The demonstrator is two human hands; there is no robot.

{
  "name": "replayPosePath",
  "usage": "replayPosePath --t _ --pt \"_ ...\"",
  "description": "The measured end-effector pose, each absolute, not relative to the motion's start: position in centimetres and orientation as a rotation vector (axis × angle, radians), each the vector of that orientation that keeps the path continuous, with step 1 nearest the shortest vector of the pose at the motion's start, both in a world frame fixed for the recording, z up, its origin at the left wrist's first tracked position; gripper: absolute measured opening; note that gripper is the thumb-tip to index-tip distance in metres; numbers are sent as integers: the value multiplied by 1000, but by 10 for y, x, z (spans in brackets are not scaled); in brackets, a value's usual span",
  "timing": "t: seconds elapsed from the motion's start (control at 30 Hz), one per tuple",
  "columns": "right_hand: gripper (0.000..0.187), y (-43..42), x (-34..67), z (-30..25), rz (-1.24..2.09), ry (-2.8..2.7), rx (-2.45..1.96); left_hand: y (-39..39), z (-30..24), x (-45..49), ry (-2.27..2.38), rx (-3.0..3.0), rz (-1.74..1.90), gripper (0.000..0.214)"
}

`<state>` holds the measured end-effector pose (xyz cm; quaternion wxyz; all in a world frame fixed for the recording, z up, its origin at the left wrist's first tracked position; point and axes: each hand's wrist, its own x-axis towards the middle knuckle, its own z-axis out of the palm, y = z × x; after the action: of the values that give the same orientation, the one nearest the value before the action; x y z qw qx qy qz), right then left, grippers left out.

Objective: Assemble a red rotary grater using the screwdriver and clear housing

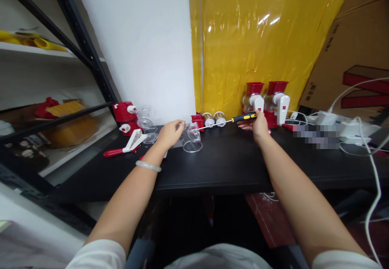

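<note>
My left hand (pixel 170 133) is closed on a clear plastic part (pixel 192 136) that rests on the black table (pixel 231 163). A pale bangle sits on that wrist. My right hand (pixel 259 126) grips a screwdriver (pixel 240 118) with a black and yellow handle. Its thin shaft points left, with the tip at the clear part between the two hands. Both forearms reach forward over the table's front edge.
Two assembled red and white grinders (pixel 273 101) stand behind my right hand. Red and white parts with a clear bowl (pixel 133 125) lie at the left, metal drums (pixel 214 118) at the back. White cables and a power strip (pixel 331 119) lie right. A black shelf rack (pixel 75 38) stands left.
</note>
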<state>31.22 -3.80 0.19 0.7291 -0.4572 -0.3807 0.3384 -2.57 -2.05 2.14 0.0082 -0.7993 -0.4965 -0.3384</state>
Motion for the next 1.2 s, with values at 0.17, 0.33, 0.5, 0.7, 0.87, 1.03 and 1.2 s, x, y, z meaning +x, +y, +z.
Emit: replayPosePath --t 0.17,0.33,0.5,0.7,0.87,1.03,1.2 --pt "30 -36 312 -1 683 -965 -794 -20 21 -25 -1559 -2493 -1061 44" --pt "38 -40 310 2 597 -952 -846 -19 21 -26 -1563 -2497 -1054 43" --pt "42 -44 309 3 424 -984 -988 -19 21 -26 -1555 -2496 -1054 43" --pt "29 -42 312 1 683 -931 -849 -19 21 -26 -1555 -2501 -1064 43" --pt "29 -41 311 0 693 -973 -817 -19 21 -26 -1554 -2501 -1050 44" --pt "40 -41 309 1 582 -993 -879 -20 22 -25 -1574 -2494 -1055 43" --pt "48 -39 312 -2 414 -985 -992 -19 21 -25 -1569 -2493 -1046 43"
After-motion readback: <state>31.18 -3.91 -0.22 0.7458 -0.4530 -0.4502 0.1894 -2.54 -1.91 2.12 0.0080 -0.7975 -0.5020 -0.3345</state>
